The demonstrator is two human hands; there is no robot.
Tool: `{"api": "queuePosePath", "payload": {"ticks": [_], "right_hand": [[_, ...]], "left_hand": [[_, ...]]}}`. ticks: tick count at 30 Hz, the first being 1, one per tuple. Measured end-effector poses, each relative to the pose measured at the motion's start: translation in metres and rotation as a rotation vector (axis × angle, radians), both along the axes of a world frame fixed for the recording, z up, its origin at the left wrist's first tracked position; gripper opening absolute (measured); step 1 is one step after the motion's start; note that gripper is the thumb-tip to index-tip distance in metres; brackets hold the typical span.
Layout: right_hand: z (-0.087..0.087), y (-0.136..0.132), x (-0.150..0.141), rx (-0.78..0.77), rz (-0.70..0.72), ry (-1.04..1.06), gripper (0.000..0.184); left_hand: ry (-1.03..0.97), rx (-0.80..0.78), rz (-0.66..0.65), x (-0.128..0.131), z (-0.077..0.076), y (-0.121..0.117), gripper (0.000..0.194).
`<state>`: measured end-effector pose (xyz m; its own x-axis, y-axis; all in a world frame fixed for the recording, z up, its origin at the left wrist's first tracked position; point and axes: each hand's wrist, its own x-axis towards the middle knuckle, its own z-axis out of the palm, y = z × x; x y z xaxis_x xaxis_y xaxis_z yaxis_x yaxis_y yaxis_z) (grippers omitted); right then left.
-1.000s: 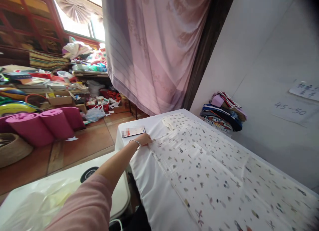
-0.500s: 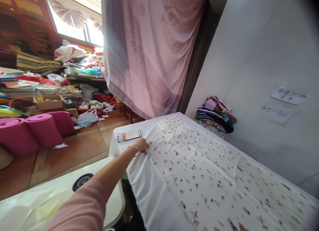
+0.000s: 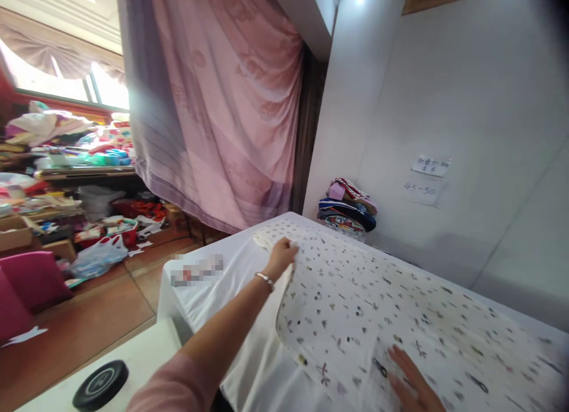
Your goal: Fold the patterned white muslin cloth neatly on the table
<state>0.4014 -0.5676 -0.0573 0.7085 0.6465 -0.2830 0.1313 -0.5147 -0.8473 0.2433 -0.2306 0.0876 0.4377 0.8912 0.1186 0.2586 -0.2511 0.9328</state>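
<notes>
A white cloth with small printed motifs [image 3: 351,293] is spread over a table covered by a white sheet [image 3: 200,308]. My left hand [image 3: 281,256] is closed on the near edge of this cloth, toward its far end, and the edge bends inward there. A rolled or folded bit of the cloth lies just beyond that hand. My right hand [image 3: 411,379] is at the bottom of the view, its fingers stretched out over the printed cloth. Part of that hand is cut off by the frame.
A blurred-out phone [image 3: 195,271] lies at the table's left corner. Folded clothes [image 3: 347,207] are stacked by the wall. A black round object [image 3: 101,385] sits on a white surface at lower left. A pink curtain [image 3: 213,104] hangs behind; bags and boxes clutter the left.
My left hand has moved inward over the table, drawing the cloth's edge along with it. More of my right hand has come into view. The camera has turned right.
</notes>
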Motion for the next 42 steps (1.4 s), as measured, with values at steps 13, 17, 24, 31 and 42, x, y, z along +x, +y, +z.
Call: {"api": "queuePosePath", "payload": {"ticks": [13,17,24,31,42], "right_hand": [[0.033,-0.086,-0.004,0.764,-0.521,0.683,0.028],[0.012,-0.098,-0.016,0.723,-0.556,0.666,0.023],[0.019,-0.101,0.002,0.406,-0.385,0.585,0.030],[0.041,-0.070,0.045,0.529,-0.266,0.643,0.023],[0.117,-0.230,0.072,0.991,-0.715,0.071,0.021]], "left_hand": [[0.267,0.751,-1.126,0.110,-0.090,-0.313,0.027],[0.216,0.709,-1.334,0.093,-0.107,-0.298,0.032],[0.228,0.708,-1.114,0.050,-0.106,-0.226,0.043],[0.321,0.938,-0.828,0.032,-0.124,-0.189,0.056],[0.336,1.047,-0.860,0.049,-0.116,-0.203,0.044]]}}
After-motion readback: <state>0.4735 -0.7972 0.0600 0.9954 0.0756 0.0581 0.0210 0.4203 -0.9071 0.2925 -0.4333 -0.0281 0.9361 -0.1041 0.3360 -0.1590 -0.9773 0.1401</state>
